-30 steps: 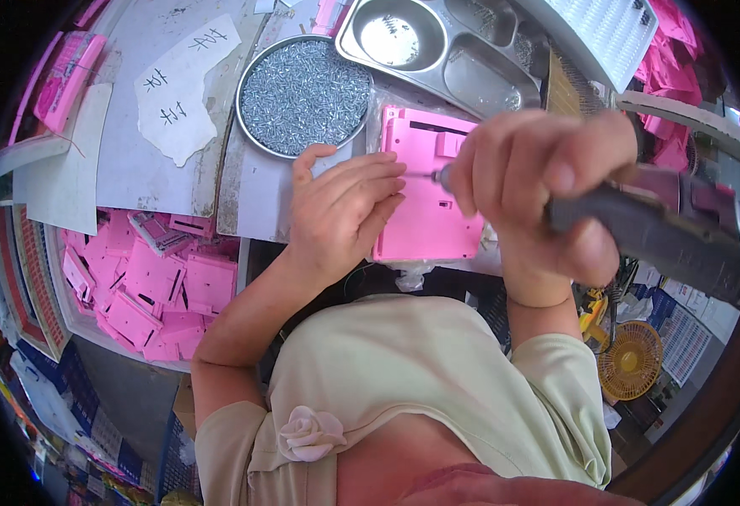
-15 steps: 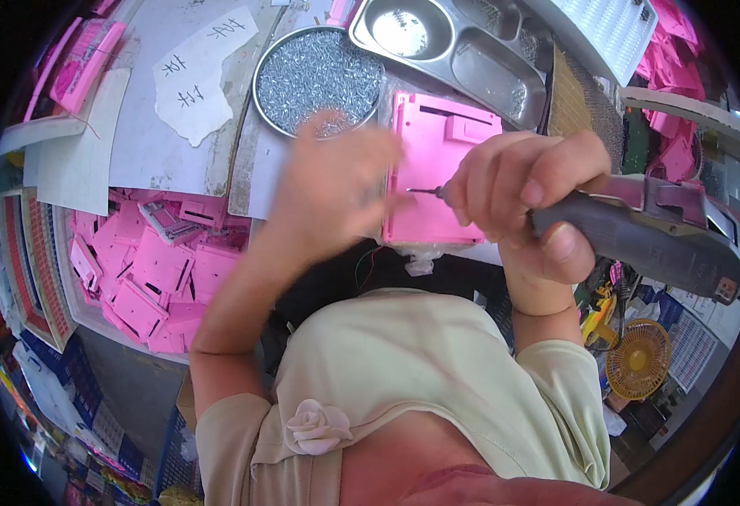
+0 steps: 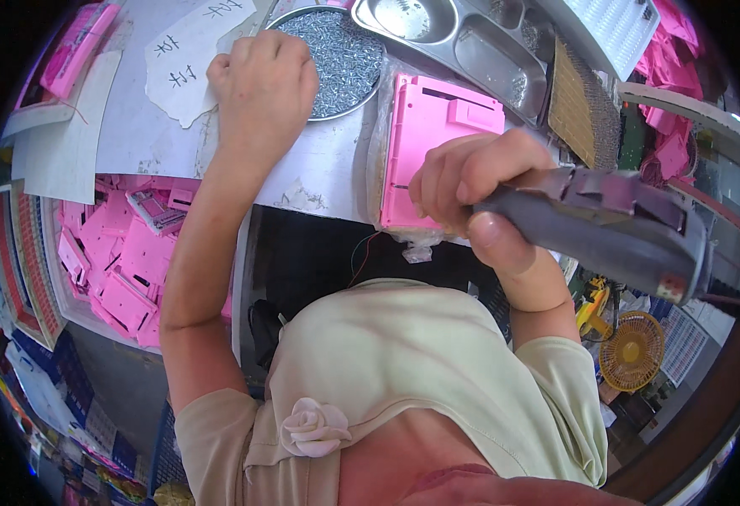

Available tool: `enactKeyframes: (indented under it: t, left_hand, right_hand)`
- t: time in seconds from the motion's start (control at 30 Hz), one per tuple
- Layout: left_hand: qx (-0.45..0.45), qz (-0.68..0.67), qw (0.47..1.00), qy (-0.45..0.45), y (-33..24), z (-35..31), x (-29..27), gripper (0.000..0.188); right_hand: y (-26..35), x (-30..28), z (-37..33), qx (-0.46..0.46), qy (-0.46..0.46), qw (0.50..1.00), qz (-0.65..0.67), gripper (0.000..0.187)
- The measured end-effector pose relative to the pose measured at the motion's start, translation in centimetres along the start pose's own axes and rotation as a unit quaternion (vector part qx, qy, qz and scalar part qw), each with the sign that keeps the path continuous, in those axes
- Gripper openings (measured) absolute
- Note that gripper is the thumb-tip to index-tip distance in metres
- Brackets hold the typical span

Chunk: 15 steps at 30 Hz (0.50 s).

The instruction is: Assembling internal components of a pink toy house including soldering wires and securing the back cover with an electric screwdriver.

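My right hand (image 3: 480,181) is wrapped round a dark grey electric screwdriver (image 3: 598,232). Its thin bit reaches out to the left of my fingers, over a pink plastic casing (image 3: 416,156); whether its tip touches the casing I cannot tell. The casing lies flat on a plastic-wrapped block, partly covered by my right hand. At the left rim of a round metal tray (image 3: 378,84), my left hand (image 3: 264,88) has its back up and its fingers curled in. The fingertips are hidden. Small silvery screws (image 3: 336,55) fill the tray.
A steel compartment tray (image 3: 492,67) stands behind the casing. To the left, a bin (image 3: 66,308) is heaped with pink plastic parts (image 3: 138,253). A torn paper sheet (image 3: 180,72) lies beside the screw tray. A yellow fan (image 3: 631,350) is at the lower right.
My left hand has moved from beside the casing, leftward and away from me, to the screw tray's rim. My right hand has shifted slightly left with the screwdriver. The whole view has tilted a little.
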<state>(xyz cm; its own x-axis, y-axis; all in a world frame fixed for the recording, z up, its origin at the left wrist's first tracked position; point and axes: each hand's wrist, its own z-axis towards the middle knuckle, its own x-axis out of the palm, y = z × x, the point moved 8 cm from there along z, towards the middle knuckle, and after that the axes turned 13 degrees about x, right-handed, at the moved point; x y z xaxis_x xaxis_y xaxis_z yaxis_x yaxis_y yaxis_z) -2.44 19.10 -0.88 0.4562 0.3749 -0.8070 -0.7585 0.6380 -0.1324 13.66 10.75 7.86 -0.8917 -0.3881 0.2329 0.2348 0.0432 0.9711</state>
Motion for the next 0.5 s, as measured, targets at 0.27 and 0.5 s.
enactKeyframes:
  t: [0.27,0.5]
  left_hand:
    - [0.015,-0.086,0.996,0.011,-0.4,0.1,-0.7,0.013]
    - [0.076,-0.281,0.956,0.041,-8.1,-2.5,-4.1,0.011]
  right_hand:
    - [-0.6,1.7,0.2,-0.096,0.065,0.985,-0.13,0.016]
    - [1.8,1.0,0.2,0.011,0.041,0.998,-0.056,0.025]
